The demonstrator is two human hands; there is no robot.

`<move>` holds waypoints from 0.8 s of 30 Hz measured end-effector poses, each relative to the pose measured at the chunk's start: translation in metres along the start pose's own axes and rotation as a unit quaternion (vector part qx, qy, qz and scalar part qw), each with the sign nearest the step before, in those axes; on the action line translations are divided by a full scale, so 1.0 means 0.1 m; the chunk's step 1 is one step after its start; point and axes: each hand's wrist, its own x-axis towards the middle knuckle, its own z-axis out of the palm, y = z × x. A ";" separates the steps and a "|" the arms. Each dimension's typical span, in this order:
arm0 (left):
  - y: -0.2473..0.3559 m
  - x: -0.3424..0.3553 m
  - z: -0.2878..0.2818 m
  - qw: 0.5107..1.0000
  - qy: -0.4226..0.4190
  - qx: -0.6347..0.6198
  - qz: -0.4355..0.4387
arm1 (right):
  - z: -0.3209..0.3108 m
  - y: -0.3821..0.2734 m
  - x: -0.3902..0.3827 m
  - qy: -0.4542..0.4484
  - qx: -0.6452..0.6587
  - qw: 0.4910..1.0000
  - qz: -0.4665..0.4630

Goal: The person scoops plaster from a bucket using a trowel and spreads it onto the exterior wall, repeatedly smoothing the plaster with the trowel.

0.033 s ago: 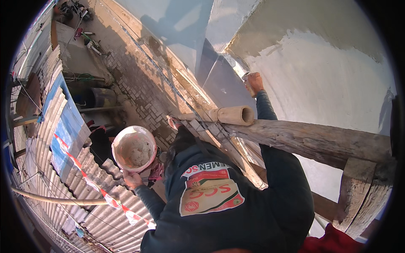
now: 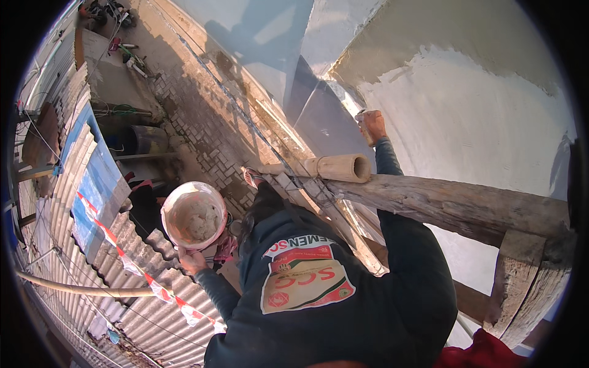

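My left hand is closed on the lower rim of a round, pale bucket, holding it tilted so its inside shows. Inside lies a whitish, paste-like plaster. Up at the right, my right hand is wrapped round the pale handle of a trowel-like hand tool. Its working end is mostly hidden, close to the edge where the wall faces meet. The wall there has a smooth whitish coat beside a darker, greyish area.
A heavy wooden beam crosses over my right arm, with a bamboo pole beside it. Corrugated roofing and red-and-white striped tape lie at left. Far below is a brick-paved lane; a person's dark-clothed back fills the bottom.
My right hand has shifted slightly right and down along the wall with the tool. My left hand and the bucket have barely moved.
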 end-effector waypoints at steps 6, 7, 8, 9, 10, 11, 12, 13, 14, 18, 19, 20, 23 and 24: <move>0.05 -0.07 0.09 0.997 0.036 -0.059 -0.043 | 0.07 0.05 -0.38 0.012 -0.122 0.992 -0.012; 0.04 -0.06 0.05 0.997 0.044 -0.050 -0.045 | 0.13 0.05 -0.33 0.004 -0.130 0.992 -0.010; 0.01 -0.05 0.02 0.996 0.051 -0.047 -0.049 | 0.21 0.06 -0.18 0.008 -0.150 0.988 -0.036; -0.02 0.00 0.02 0.996 0.066 -0.043 -0.051 | 0.28 0.05 0.00 0.013 -0.168 0.984 -0.064; -0.04 0.01 0.02 0.995 0.076 -0.038 -0.055 | 0.32 0.15 0.17 0.070 -0.261 0.950 -0.158; -0.06 -0.02 0.01 0.995 0.077 -0.036 -0.058 | 0.36 0.23 0.32 0.123 -0.347 0.895 -0.252; -0.09 -0.07 -0.02 0.993 0.087 -0.038 -0.064 | 0.42 0.21 0.41 0.118 -0.349 0.895 -0.253; -0.12 -0.13 -0.03 0.992 0.095 -0.042 -0.070 | 0.45 0.18 0.47 0.117 -0.357 0.892 -0.250; -0.15 -0.17 -0.06 0.992 0.100 -0.039 -0.067 | 0.46 0.16 0.51 0.118 -0.365 0.890 -0.246; -0.39 -0.09 -0.34 0.993 0.104 0.011 -0.047 | 0.33 0.16 0.61 0.075 -0.328 0.928 -0.158; -0.48 0.01 -0.42 0.993 0.106 0.009 -0.048 | 0.25 0.21 0.63 0.082 -0.313 0.931 -0.171; -0.56 0.09 -0.54 0.994 0.100 0.009 -0.045 | 0.25 0.17 0.58 0.080 -0.305 0.932 -0.178; -0.72 0.04 -0.58 0.992 0.112 0.001 -0.061 | 0.22 -0.42 0.09 -0.013 -0.058 0.998 -0.035; -0.75 0.03 -0.49 0.988 0.134 -0.004 -0.076 | 0.16 -0.56 -0.03 -0.010 -0.056 0.998 -0.030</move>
